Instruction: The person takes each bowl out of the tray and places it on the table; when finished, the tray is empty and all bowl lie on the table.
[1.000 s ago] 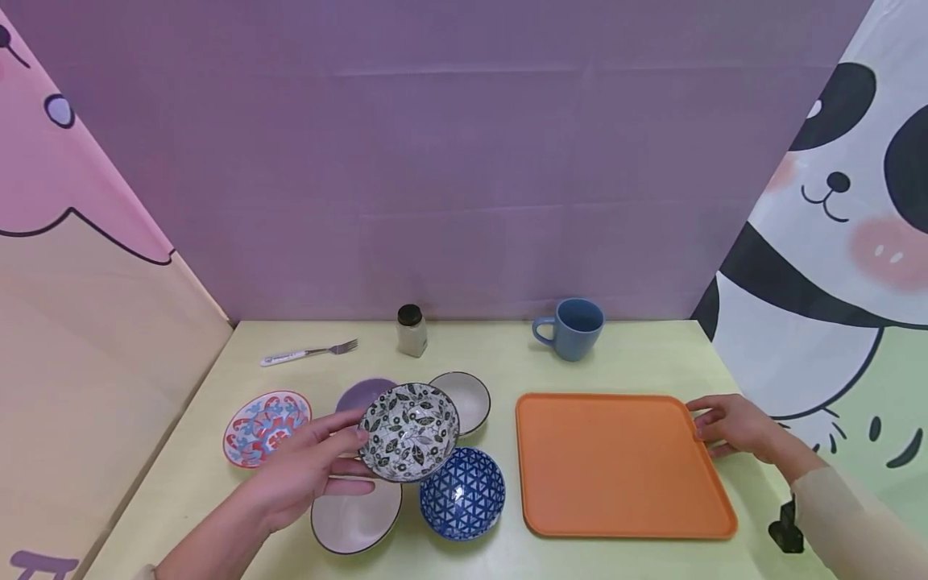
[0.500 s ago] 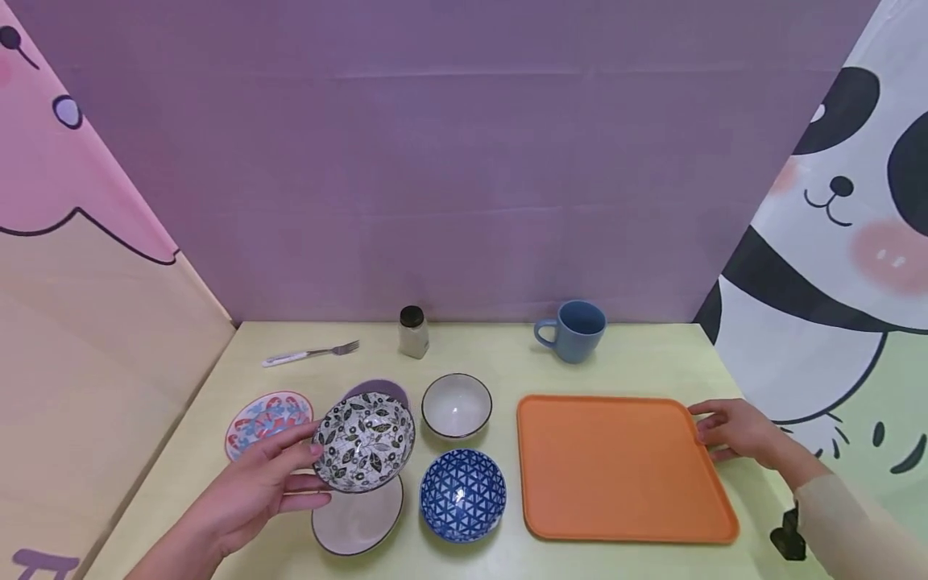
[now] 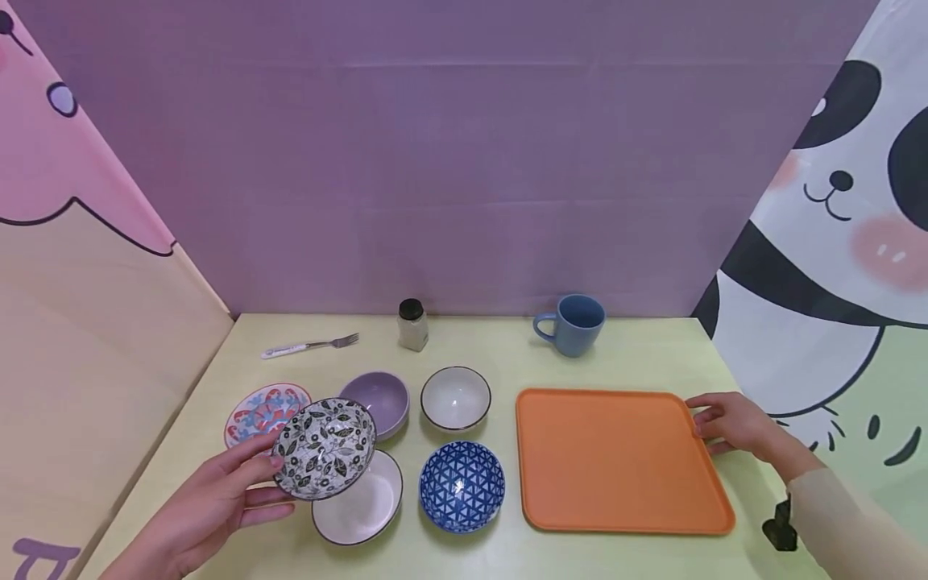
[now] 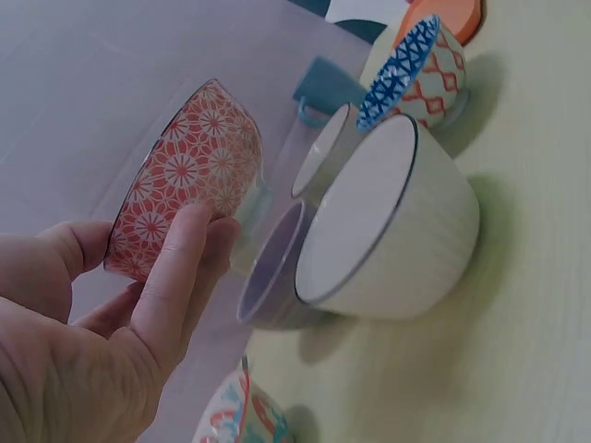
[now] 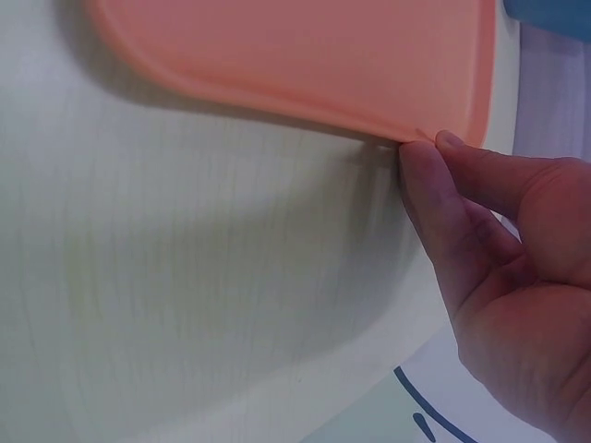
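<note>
My left hand (image 3: 210, 495) holds a bowl (image 3: 326, 447) by its rim, thumb on the near side, above the table. Black and white leaves cover its inside; its outside (image 4: 189, 171) is red with white flowers in the left wrist view. Partly beneath it stands a larger white bowl (image 3: 366, 507) with a dark rim. A purple bowl (image 3: 377, 403) and a red and blue floral bowl (image 3: 261, 415) are close by. At the right, my right hand (image 3: 739, 423) pinches the edge of an orange tray (image 3: 627, 459) between thumb and fingers, seen closely in the right wrist view.
Between the held bowl and the tray stand a blue patterned bowl (image 3: 461, 487) and a small white bowl (image 3: 455, 399). Along the back lie a fork (image 3: 310, 345), a black-capped shaker (image 3: 412, 326) and a blue mug (image 3: 576, 326). A purple cloth wall (image 3: 464, 177) closes the rear.
My left hand has carried the leaf-patterned bowl leftward, uncovering the small white bowl, the purple bowl and the blue bowl's upper part. The right hand stays on the tray's edge.
</note>
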`<state>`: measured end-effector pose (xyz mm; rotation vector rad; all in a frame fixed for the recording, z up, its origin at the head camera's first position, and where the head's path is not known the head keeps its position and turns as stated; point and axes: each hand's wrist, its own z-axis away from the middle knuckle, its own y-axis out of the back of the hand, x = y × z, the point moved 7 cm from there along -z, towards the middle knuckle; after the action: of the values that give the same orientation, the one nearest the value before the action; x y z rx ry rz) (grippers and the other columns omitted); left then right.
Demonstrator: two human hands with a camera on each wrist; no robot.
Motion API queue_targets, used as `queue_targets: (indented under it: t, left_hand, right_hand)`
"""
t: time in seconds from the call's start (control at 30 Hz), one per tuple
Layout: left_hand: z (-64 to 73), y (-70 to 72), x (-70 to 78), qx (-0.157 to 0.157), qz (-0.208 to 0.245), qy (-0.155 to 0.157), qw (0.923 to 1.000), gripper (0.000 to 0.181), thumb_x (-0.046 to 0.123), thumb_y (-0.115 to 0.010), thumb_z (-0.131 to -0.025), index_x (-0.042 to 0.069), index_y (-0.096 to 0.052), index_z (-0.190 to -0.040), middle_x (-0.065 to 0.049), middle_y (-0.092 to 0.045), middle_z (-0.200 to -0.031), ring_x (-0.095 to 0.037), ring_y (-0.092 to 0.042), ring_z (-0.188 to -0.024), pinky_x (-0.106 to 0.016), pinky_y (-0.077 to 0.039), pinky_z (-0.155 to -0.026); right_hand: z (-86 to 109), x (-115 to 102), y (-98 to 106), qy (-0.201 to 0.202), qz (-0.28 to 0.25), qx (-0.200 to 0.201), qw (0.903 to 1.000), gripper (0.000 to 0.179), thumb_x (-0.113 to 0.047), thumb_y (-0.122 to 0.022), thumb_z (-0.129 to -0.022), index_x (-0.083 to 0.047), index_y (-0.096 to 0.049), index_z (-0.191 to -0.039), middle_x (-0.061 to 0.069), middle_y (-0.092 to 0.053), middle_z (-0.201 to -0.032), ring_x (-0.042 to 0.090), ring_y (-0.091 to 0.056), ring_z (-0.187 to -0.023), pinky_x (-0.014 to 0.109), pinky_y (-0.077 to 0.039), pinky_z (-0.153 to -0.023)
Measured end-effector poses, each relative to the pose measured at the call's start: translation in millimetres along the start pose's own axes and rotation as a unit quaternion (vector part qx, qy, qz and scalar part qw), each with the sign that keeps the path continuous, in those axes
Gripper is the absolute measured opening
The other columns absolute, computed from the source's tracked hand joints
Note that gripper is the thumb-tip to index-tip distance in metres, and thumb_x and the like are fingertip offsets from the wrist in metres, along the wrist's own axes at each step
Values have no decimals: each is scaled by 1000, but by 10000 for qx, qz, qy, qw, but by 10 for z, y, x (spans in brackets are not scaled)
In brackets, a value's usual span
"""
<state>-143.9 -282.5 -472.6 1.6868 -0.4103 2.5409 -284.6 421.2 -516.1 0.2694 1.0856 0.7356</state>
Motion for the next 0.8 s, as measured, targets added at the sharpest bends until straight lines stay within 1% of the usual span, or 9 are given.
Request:
queue_targets:
  t: [0.1,0.2,0.3,0.37,0.47,0.5,0.57,0.73,0.8]
  left_hand:
    - [46,88,-76,-24,110,41,9999,55,15,-45,-110,16,-21,-159,-1,-68,-121,-28,-73,-108,-43,-60,-95]
    - [89,189,-151,-12,271,90,9996,43,14,-45,-110,29,-39,-150,1,-67,-121,-27,-73,-108,-44,-60,-96]
    - [128,293,-215,35,443,136,9989,35,13,-45,-110,41,-54,-129,1,-65,-120,-28,-73,-107,-45,-59,-96]
    - [149,343,-252,14,578,134,9982,36,11,-44,-110,43,-58,-120,0,-64,-119,-29,-73,-107,-46,-59,-96]
    - [172,381,-298,-224,861,73,9960,40,9,-41,-110,41,-63,-120,0,-65,-118,-28,-73,-106,-45,-60,-95]
    - [177,394,-315,-284,926,63,9953,43,8,-40,-111,43,-66,-116,0,-66,-118,-28,-73,-105,-44,-60,-95]
    - [196,418,-353,-332,983,56,9946,47,8,-38,-111,43,-68,-116,0,-66,-117,-27,-74,-105,-43,-60,-95]
    - [253,539,-496,-2,916,277,9954,47,11,-41,-111,48,-71,-112,1,-65,-114,-26,-74,-103,-44,-60,-95]
    - [274,569,-536,-95,1065,293,9938,48,11,-41,-111,48,-72,-113,2,-65,-114,-25,-74,-104,-44,-59,-96]
  right_hand:
    - [-16,24,-4,-64,-39,23,10000,54,1,-64,-96,11,-44,-145,15,-67,-108,22,-67,-90,43,-65,-78]
    - [-16,15,-4,-95,-42,12,9999,55,0,-65,-96,12,-44,-145,16,-67,-110,22,-68,-90,43,-65,-78]
    - [-10,1,-3,-103,-48,-14,9999,56,-1,-66,-96,12,-43,-145,17,-67,-112,22,-68,-90,43,-65,-78]
    - [-6,7,-1,-143,-88,-2,9999,56,-1,-66,-96,12,-43,-146,16,-67,-112,22,-68,-90,42,-65,-78]
    - [-9,9,2,-116,-73,-27,9999,56,-1,-65,-96,12,-42,-146,15,-67,-111,22,-67,-91,42,-65,-78]
    - [-14,12,4,-111,-72,-28,9999,56,-1,-66,-96,12,-42,-146,15,-67,-111,22,-67,-90,42,-65,-78]
    - [-31,19,9,-108,-57,-23,9999,57,-1,-66,-96,12,-43,-146,15,-67,-110,22,-67,-90,42,-65,-78]
    - [-76,47,9,-152,-52,-14,9999,58,-1,-67,-96,11,-42,-146,16,-66,-111,21,-67,-90,42,-65,-78]
    - [-86,56,6,-182,-46,-21,9998,58,-1,-67,-96,11,-42,-147,16,-66,-112,21,-67,-90,43,-65,-78]
